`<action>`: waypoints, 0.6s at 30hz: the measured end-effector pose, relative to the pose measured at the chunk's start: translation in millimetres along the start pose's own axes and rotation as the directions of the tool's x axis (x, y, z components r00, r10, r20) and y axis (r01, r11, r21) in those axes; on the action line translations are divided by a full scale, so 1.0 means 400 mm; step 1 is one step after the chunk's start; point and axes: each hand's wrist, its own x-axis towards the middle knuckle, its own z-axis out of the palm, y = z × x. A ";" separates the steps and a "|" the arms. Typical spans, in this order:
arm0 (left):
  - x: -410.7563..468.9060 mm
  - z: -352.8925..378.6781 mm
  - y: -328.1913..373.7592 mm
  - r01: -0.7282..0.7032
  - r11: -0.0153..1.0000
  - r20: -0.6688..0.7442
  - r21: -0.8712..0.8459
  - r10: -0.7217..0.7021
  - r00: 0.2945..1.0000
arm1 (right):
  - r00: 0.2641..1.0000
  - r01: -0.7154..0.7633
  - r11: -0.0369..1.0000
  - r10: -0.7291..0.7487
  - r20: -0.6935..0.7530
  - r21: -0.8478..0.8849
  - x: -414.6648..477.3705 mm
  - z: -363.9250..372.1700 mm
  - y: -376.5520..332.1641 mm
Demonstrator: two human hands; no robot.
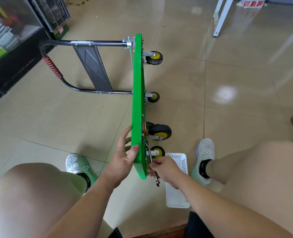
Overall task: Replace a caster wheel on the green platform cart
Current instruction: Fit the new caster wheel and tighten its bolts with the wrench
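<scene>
Head view: left hand (123,158) grips the green cart (138,100), right hand (166,169) clasps a wrench (157,180) at its caster (157,152)

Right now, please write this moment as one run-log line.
cart: tipped on edge | left hand: grips cart deck | right hand: holds wrench at nearest caster

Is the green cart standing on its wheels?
No, the green cart is tipped on edge, its wheels sticking out sideways.
</scene>
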 end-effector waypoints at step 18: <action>0.001 0.006 0.008 -0.047 0.996 -0.001 0.072 0.047 0.999 | 0.995 -0.082 0.983 0.071 0.074 0.165 0.004 0.028 -0.067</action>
